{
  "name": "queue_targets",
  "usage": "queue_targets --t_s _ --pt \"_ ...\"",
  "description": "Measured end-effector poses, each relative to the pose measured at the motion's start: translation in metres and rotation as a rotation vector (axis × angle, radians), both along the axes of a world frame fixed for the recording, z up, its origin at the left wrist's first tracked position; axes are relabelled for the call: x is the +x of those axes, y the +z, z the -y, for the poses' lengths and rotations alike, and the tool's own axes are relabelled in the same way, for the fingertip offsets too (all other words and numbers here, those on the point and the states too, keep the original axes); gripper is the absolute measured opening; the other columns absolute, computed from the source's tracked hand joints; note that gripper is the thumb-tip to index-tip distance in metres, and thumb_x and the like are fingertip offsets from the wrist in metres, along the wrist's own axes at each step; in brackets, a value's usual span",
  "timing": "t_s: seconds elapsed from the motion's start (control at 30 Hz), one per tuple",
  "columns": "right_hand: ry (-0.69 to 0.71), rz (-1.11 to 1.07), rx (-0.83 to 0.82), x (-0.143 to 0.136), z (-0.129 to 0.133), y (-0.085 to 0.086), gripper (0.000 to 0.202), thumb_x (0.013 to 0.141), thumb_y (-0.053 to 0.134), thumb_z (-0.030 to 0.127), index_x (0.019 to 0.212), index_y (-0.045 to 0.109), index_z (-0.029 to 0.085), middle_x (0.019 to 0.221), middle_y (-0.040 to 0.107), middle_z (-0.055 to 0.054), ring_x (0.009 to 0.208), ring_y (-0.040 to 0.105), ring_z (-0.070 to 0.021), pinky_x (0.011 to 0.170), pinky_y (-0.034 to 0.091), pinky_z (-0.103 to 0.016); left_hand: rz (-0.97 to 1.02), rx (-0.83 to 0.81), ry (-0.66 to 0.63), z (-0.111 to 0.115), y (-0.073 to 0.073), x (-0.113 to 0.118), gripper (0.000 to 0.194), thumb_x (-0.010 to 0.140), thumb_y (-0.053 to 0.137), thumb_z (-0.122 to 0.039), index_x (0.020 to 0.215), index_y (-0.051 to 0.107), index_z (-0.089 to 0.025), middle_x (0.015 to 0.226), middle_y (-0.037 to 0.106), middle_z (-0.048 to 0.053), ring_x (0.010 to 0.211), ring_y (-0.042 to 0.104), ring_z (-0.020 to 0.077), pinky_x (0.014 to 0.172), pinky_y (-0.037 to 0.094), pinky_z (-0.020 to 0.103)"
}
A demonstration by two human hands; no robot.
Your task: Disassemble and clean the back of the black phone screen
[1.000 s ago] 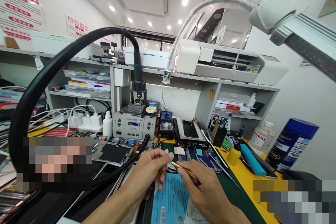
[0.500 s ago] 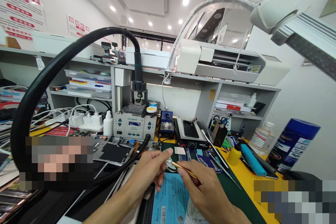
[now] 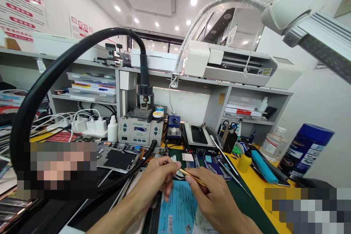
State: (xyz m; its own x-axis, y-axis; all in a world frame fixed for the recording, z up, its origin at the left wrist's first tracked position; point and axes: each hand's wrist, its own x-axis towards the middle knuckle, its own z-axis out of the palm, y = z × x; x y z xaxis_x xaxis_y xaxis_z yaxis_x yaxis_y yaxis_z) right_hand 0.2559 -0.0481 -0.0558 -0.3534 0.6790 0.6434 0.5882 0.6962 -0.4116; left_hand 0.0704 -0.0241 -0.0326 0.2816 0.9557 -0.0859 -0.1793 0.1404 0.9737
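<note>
My right hand [image 3: 215, 195] is closed around a slim gold-coloured tool [image 3: 195, 178], whose front end points left toward my other hand. My left hand [image 3: 160, 175] pinches a small crumpled white wipe [image 3: 174, 158] at the tool's front end. Thumb and fingers hide that tip, so its kind is unclear. Below both hands lies a light blue printed sheet [image 3: 178, 204] on a dark green mat [image 3: 238, 199].
A hot air station [image 3: 141, 131] with a thick black hose [image 3: 55, 65] stands at the back left. Behind my hands are a soldering iron stand [image 3: 174, 137] and a heating plate [image 3: 199, 135] bearing a black phone part. Bottles and a blue spray can [image 3: 307, 150] stand right.
My left thumb and fingers have shifted slightly over the tool's tip, and the white wipe now shows above the thumb. My right hand stays nearly still with the gold tool.
</note>
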Motion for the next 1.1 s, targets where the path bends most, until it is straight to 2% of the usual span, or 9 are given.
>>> queue_targets --t_s 0.1,0.2,0.33,0.57,0.7,0.83,1.0,1.1 --pt "0.002 -0.005 -0.003 -0.0004 -0.0006 -0.0006 0.021 0.098 0.054 0.022 0.115 0.066 0.025 0.091 0.074 -0.003 0.072 0.067 -0.0184 0.064 0.049 -0.030 -0.013 -0.010 0.027 0.0010 -0.0008 -0.0002 0.040 0.077 0.068 -0.051 0.060 0.047 -0.022 0.042 0.036 -0.009 0.034 0.038 0.0092 0.032 0.034 0.020" --pt "0.001 -0.013 0.001 -0.0002 -0.0009 -0.0011 0.021 0.098 0.054 0.022 0.116 0.066 0.026 0.090 0.073 -0.002 0.071 0.066 -0.0180 0.063 0.049 -0.029 -0.043 -0.012 0.046 -0.0002 -0.0043 -0.0005 0.047 0.080 0.064 -0.056 0.056 0.043 -0.022 0.034 0.036 -0.008 0.031 0.034 0.0089 0.032 0.033 0.021" --pt "0.008 -0.011 0.003 0.0007 -0.0007 -0.0019 0.021 0.098 0.054 0.022 0.115 0.066 0.025 0.092 0.074 -0.003 0.073 0.067 -0.0184 0.065 0.050 -0.030 -0.049 -0.001 0.029 -0.0020 -0.0058 0.0001 0.048 0.081 0.065 -0.053 0.053 0.041 -0.023 0.034 0.035 -0.007 0.030 0.031 0.0081 0.032 0.030 0.021" --pt "0.002 0.006 0.011 -0.0001 -0.0004 -0.0015 0.021 0.098 0.053 0.022 0.115 0.067 0.024 0.092 0.074 -0.004 0.072 0.067 -0.0192 0.066 0.052 -0.031 0.004 -0.007 0.025 0.0002 -0.0028 -0.0014 0.037 0.075 0.068 -0.044 0.058 0.043 -0.023 0.044 0.029 -0.010 0.035 0.032 0.0086 0.032 0.034 0.021" --pt "0.006 0.006 0.008 0.0000 -0.0008 -0.0012 0.021 0.098 0.053 0.022 0.115 0.066 0.024 0.091 0.074 -0.005 0.072 0.067 -0.0195 0.066 0.052 -0.031 -0.013 -0.019 0.037 -0.0014 -0.0039 -0.0014 0.040 0.078 0.065 -0.051 0.058 0.047 -0.022 0.041 0.026 -0.011 0.034 0.032 0.0089 0.032 0.035 0.021" --pt "0.001 0.012 0.005 0.0010 -0.0010 -0.0028 0.022 0.098 0.053 0.023 0.115 0.067 0.024 0.091 0.074 -0.006 0.072 0.068 -0.0199 0.067 0.053 -0.031 -0.053 -0.014 0.035 -0.0040 -0.0058 -0.0001 0.048 0.080 0.065 -0.056 0.052 0.044 -0.022 0.033 0.034 -0.007 0.030 0.031 0.0080 0.030 0.032 0.020" --pt "0.000 0.019 -0.002 0.0013 -0.0003 -0.0041 0.022 0.099 0.053 0.024 0.116 0.066 0.025 0.092 0.074 -0.005 0.073 0.068 -0.0195 0.068 0.053 -0.031 -0.023 -0.005 0.028 -0.0034 -0.0049 -0.0006 0.044 0.078 0.068 -0.052 0.055 0.045 -0.022 0.038 0.035 -0.008 0.032 0.031 0.0083 0.031 0.034 0.021" --pt "-0.005 0.012 0.012 0.0004 0.0003 -0.0024 0.022 0.099 0.053 0.023 0.115 0.067 0.024 0.092 0.074 -0.005 0.072 0.068 -0.0191 0.067 0.053 -0.030 0.003 -0.004 0.025 -0.0018 -0.0034 -0.0016 0.040 0.077 0.069 -0.049 0.058 0.046 -0.022 0.039 0.031 -0.010 0.033 0.030 0.0081 0.032 0.035 0.021"
